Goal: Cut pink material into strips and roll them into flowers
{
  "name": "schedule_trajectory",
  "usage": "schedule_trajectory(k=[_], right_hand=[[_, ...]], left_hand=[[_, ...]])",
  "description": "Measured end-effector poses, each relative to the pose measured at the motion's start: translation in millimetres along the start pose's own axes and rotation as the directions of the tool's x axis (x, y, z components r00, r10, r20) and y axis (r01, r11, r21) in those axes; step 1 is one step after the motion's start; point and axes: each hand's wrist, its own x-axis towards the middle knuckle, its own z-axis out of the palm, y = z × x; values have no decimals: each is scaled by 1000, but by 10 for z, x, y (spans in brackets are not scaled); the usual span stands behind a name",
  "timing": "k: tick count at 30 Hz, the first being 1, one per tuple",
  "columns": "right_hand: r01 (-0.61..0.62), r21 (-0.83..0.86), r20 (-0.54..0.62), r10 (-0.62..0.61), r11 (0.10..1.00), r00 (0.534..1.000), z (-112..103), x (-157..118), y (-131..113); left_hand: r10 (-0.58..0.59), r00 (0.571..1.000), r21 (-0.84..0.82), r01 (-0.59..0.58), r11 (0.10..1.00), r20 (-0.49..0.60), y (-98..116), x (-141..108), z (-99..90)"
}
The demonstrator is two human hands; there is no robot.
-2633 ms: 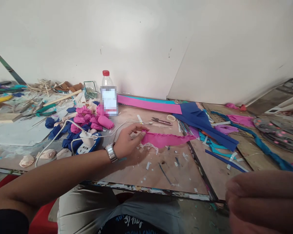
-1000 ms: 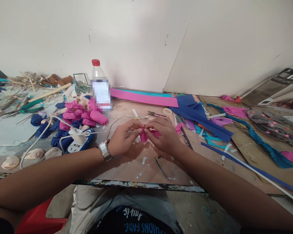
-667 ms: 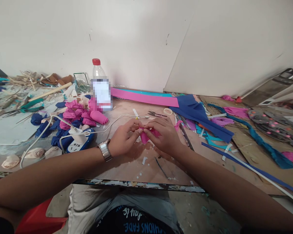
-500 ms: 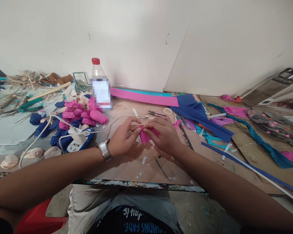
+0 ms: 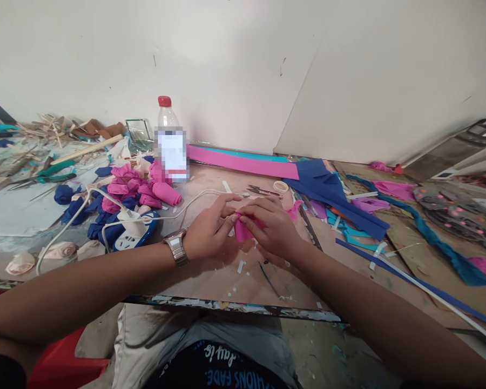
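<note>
Both hands' grip — left hand point(image 5: 208, 231), right hand point(image 5: 273, 227) — pinches pink strip point(image 5: 241, 229) between them.

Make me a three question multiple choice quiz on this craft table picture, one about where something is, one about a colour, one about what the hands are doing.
1. Where does the plastic bottle stand?
A. Near the wall, behind the pile of pink rolls
B. On the person's lap
C. At the right edge of the table

2. What colour is the bottle's cap?
A. Blue
B. Red
C. White

3. What state is the pink fabric strip in?
A. Lying flat and untouched
B. Pinched between the left hand and the right hand
C. Held by one hand only

Answers: 1 A, the bottle stands by the wall behind the rolls. 2 B, the cap shows red. 3 B, fingers of both hands close on the strip.
</note>
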Motion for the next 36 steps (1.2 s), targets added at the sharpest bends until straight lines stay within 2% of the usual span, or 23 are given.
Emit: schedule_trajectory(k=[5,11,15,18,22,36], right_hand=[[-45,-21,22,45,999,999,-22,19,-6],[-30,-98,-35,27,995,999,-49,37,-36],[0,-82,-79,-6,997,997,-52,27,-33],[-20,-84,-80,13,996,997,-58,16,-18],[-39,-62,-63,35,997,997,-61,15,-17],[-55,-18,-123,53,998,991,-40,11,-35]], left_hand=[[-64,995,-66,59,996,-74,-57,37,24],[-37,986,-97,21,995,-165,-68,57,39],[-19,984,-127,-3,992,-175,-34,56,33],[-23,983,-131,-1,991,-181,-20,60,28],[-7,982,-109,-14,994,-190,-24,66,25],[40,985,-20,-45,999,-169,-38,55,7]])
